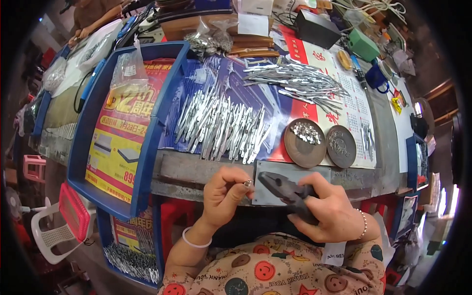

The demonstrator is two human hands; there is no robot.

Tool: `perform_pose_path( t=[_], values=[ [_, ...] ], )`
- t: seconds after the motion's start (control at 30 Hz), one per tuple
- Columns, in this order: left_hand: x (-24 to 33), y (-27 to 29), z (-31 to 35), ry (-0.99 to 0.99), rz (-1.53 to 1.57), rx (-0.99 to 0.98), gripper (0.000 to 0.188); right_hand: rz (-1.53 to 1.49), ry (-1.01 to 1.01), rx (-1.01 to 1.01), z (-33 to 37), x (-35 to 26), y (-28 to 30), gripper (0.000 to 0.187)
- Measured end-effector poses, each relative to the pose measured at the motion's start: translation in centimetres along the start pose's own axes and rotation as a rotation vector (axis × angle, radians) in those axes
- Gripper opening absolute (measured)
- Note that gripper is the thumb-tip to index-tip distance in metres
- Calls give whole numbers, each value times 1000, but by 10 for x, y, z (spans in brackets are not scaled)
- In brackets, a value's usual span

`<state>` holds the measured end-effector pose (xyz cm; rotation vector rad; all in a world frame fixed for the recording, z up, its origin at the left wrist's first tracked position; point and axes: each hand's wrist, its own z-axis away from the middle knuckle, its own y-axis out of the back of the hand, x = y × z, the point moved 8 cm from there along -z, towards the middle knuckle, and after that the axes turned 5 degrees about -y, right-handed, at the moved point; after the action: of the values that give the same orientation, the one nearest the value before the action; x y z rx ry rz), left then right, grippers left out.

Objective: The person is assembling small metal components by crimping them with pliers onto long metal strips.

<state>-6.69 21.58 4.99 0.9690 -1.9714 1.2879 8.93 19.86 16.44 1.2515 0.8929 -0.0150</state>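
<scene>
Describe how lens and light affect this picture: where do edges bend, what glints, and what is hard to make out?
Head view: the workbench bows along its front edge and black fills the corners; head view: bright glints whiten the nearer metal strips; head view: the small metal piece in the left hand is too tiny to identify.

Left, there's the tray [151, 147]; right beside it, a heap of strips [221, 123], a second heap [300, 81] behind, rightward. Two dishes [301, 155] sit side by side before that; nearer, pliers [290, 191] over a plate [264, 196].
</scene>
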Motion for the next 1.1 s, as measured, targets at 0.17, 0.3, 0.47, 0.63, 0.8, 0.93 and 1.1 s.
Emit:
perform_pose_path(
  t=[0.17,0.3,0.47,0.63,0.8,0.93,1.1],
  values=[
    [-9,-8,26,282,204,126,13,36,-57,-95,32,20,-26,30],
    [-14,-19,44,428,321,167,12,28,-74,-163,51,32,-44,33],
    [-18,-31,60,556,281,211,12,55,-5,-126,66,36,-47,36],
    [-22,-43,65,601,223,214,11,84,28,-128,82,42,-49,39],
    [-25,-52,69,655,143,242,11,109,33,-111,91,47,-48,42],
    [-29,-59,66,676,111,243,11,108,27,-107,94,52,-49,42],
    [-34,-62,63,682,11,202,11,144,15,-107,95,58,-47,41]
  ],
)
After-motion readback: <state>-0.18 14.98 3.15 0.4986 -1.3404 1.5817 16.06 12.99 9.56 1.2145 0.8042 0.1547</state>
